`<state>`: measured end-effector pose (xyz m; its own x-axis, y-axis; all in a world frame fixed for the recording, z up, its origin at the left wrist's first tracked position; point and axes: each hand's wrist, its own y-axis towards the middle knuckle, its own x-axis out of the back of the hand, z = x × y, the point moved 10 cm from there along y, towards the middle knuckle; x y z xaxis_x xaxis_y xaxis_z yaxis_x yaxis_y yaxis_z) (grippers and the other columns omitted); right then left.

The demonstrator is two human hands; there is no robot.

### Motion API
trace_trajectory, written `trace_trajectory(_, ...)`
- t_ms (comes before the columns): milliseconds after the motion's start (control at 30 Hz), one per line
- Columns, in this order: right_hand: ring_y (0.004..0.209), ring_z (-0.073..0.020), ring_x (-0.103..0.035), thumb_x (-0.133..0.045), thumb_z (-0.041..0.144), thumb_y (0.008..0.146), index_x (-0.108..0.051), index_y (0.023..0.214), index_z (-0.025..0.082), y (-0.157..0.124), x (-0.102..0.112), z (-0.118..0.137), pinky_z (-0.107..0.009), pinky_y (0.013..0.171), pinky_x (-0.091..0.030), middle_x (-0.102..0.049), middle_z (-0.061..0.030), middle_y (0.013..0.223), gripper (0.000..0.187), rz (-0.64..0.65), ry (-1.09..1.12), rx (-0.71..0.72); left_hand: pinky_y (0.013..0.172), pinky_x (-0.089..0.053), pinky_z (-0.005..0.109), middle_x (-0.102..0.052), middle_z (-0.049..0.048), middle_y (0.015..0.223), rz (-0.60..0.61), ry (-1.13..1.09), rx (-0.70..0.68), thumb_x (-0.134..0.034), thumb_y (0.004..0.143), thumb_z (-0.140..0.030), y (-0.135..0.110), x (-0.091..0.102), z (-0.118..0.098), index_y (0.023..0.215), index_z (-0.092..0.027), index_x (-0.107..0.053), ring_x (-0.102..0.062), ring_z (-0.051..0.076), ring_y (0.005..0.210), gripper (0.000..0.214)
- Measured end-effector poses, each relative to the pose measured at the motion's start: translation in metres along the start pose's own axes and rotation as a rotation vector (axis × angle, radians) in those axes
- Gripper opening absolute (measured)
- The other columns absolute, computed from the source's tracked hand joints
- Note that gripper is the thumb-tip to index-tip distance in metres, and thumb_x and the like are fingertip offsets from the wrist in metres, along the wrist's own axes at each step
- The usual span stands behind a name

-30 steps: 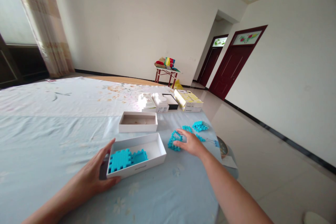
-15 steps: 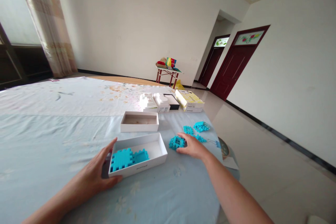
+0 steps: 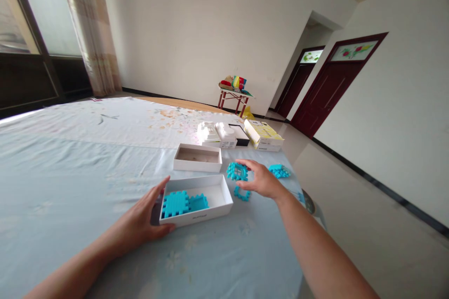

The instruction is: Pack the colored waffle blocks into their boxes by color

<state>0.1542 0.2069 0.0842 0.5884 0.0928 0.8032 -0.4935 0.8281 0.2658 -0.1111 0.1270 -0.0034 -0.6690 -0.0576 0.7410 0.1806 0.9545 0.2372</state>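
Observation:
A white open box (image 3: pixel 210 213) lies on the pale blue tablecloth, with two cyan toothed plastic tiles (image 3: pixel 184 202) inside its left half. My left hand (image 3: pixel 147 217) grips the box's left end, thumb on the rim. Just above the cloth to the right of the box, my right hand (image 3: pixel 261 181) pinches another cyan tile (image 3: pixel 237 171). One more cyan tile (image 3: pixel 242 193) lies on the cloth under that hand. A further cyan tile (image 3: pixel 279 170) rests to the right, near the table edge.
A second white box (image 3: pixel 198 158), with nothing in it, sits behind the first. Beyond it are white moulded inserts (image 3: pixel 215 131), a black-lined tray (image 3: pixel 240 134) and a yellow box (image 3: pixel 264 135). The table edge (image 3: pixel 301 196) drops to a tiled floor on the right.
My right hand has picked a cyan tile up off the cloth and raised it slightly, moving towards the white box. The view has shifted to the left. My left hand still grips the box.

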Motion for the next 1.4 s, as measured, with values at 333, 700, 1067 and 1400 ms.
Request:
trace_trajectory(333,0.107,-0.0213,-0.049,-0.069,0.030,0.061,-0.048,0.123,0.023,0.010,-0.069,0.073,-0.031,0.092,-0.038,-0.056,-0.0057,0.114,0.066,0.351,-0.067,0.220,0.096,-0.039,0.040,-0.044,0.0112,0.134,0.009,0.009,0.002,-0.065,0.065,-0.040,-0.001,-0.002,-0.001,0.141,-0.026,-0.011,-0.045,0.029,0.118,0.094)
trace_trajectory(700,0.100,-0.0217,-0.056,-0.072,0.033,0.057,-0.049,0.123,0.019,0.030,-0.121,0.076,-0.025,0.079,-0.046,-0.057,-0.0063,0.118,0.071,0.700,-0.017,0.226,0.093,-0.041,0.038,-0.044,0.0108,0.133,-0.001,0.029,-0.028,-0.064,0.066,-0.035,-0.002,0.001,-0.006,0.140,-0.028,-0.009,-0.046,0.028,0.117,0.092)
trace_trajectory(1067,0.111,-0.0193,-0.052,-0.054,0.022,0.077,-0.044,0.127,0.013,0.019,-0.120,0.062,-0.029,0.093,-0.040,-0.051,-0.0109,0.126,0.052,0.747,0.310,0.083,0.092,-0.043,0.041,-0.047,0.0109,0.130,-0.024,0.038,-0.036,-0.064,0.066,-0.035,-0.001,0.001,-0.003,0.140,-0.027,-0.011,-0.049,0.029,0.115,0.092)
trace_trajectory(1400,0.096,-0.0175,-0.059,-0.051,0.028,0.080,-0.052,0.116,0.018,0.021,-0.025,-0.003,-0.034,0.086,-0.045,-0.064,-0.0079,0.105,0.037,0.024,0.321,-0.046,0.090,-0.045,0.036,-0.051,0.0103,0.128,-0.023,0.010,-0.029,-0.065,0.065,-0.038,0.002,-0.001,0.003,0.140,-0.024,-0.014,-0.052,0.028,0.112,0.092)
